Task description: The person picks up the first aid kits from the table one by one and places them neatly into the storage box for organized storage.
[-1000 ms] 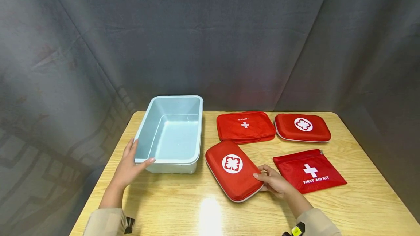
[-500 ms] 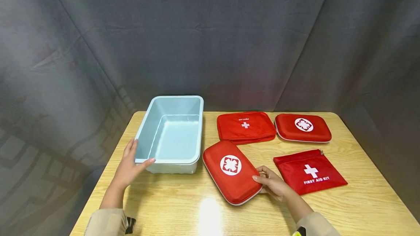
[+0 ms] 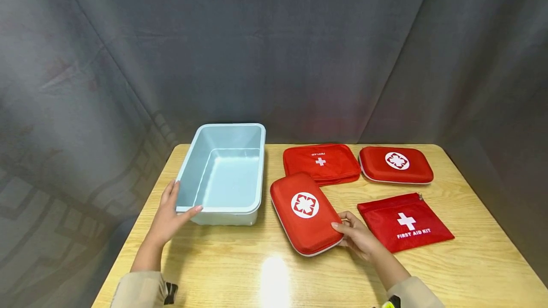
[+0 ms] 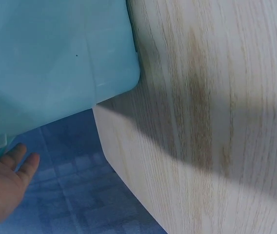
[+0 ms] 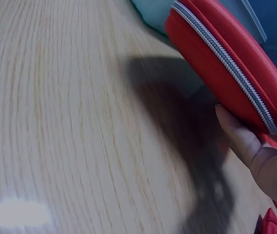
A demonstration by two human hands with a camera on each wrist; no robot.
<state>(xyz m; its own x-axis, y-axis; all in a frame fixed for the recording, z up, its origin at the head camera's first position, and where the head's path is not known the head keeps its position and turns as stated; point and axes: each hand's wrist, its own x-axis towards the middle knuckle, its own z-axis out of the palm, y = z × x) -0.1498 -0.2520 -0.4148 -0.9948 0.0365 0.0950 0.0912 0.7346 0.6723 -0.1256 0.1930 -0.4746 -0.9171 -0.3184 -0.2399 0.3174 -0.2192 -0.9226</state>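
Note:
My right hand (image 3: 358,237) pinches the near right corner of a red hard-shell first aid case (image 3: 314,232), which bears a white round emblem. In the right wrist view the case (image 5: 226,63) shows its zipped edge, tilted above the table with its shadow below; thumb and fingers of the hand (image 5: 272,163) are on opposite faces. My left hand (image 3: 166,216) is spread at the near left corner of a pale blue plastic bin (image 3: 231,218), thumb along the front rim. In the left wrist view, straight fingers of that hand (image 4: 2,187) reach past the bin (image 4: 55,53).
Behind the held case lies a flat red first aid pouch (image 3: 338,165). A second hard case (image 3: 411,168) sits at the back right, and a red zip pouch (image 3: 385,225) marked FIRST AID KIT lies right of my hand. A grey curtain (image 3: 274,51) backs the wooden table (image 3: 222,270).
The case in my right hand first shifts slightly left, then goes up and back a little to the right, overlapping the flat pouch more. My left hand stays at the bin.

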